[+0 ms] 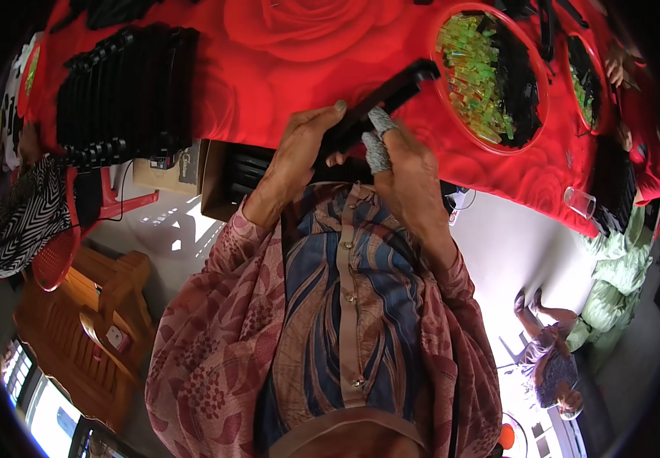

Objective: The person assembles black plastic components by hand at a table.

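Observation:
A long black plastic piece (397, 85) with a hooked far end is held at a slant over the near edge of the red cloth. My left hand (299, 149) grips its lower left side, thumb along the top. On the other side, my right hand (410, 168) is closed on it, with grey wraps on two of its digits. The piece's lower end is partly hidden between my hands. Right of the piece stands a round red tray (438, 67) with small yellow-green translucent pieces (471, 72) and small black parts (519, 95).
A row of similar black pieces (128, 91) lies on the red rose-patterned tablecloth (292, 30) at left. Below the table edge sits an open cardboard box (212, 183) holding black parts. A clear cup (579, 201) is near the right corner. Other people work at both sides.

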